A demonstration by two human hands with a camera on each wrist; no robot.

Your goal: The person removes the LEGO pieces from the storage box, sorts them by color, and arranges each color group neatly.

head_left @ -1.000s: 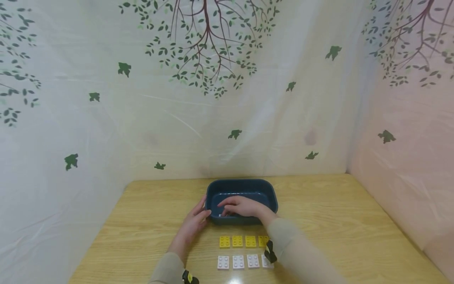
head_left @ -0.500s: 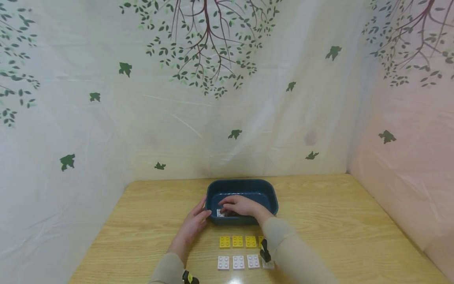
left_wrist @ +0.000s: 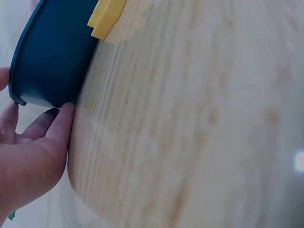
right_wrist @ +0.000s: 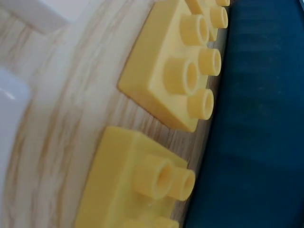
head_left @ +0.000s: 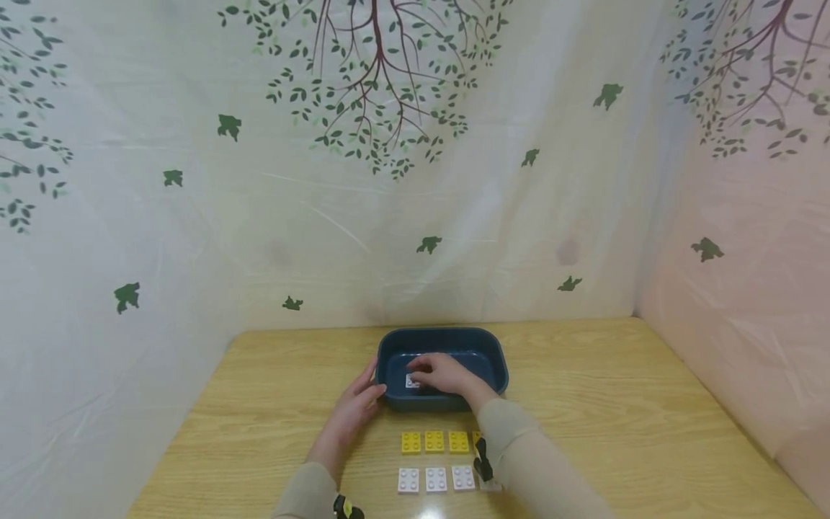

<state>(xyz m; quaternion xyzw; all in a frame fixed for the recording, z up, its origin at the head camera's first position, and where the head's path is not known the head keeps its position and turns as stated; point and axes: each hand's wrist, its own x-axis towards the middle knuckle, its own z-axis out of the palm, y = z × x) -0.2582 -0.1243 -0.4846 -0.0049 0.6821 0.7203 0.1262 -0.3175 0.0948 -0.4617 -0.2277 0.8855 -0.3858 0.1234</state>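
A dark blue rectangular bin [head_left: 444, 335] stands on the table. My left hand [head_left: 353, 409] rests against the bin's left end, its fingers extended along the outer wall and the thumb by the near left corner. In the left wrist view, fingertips of that hand [left_wrist: 35, 147] meet the wall. My right hand [head_left: 444, 375] reaches down inside the bin and pinches a white toy building brick [head_left: 411, 381] at its left. Part of this brick is hidden behind the fingers. The right wrist view shows neither the hand nor that brick.
A row of yellow bricks [head_left: 434, 441] lies in front of the bin, with a row of white bricks [head_left: 436, 479] nearer. The right sleeve [head_left: 528, 447] covers part of both rows' right ends. Leaf-printed curtains [head_left: 324, 274] enclose the wooden table [head_left: 292, 375].
Inside the bin, the white brick has come into view and shifted slightly right and away from me with my right hand. My left hand stays put.
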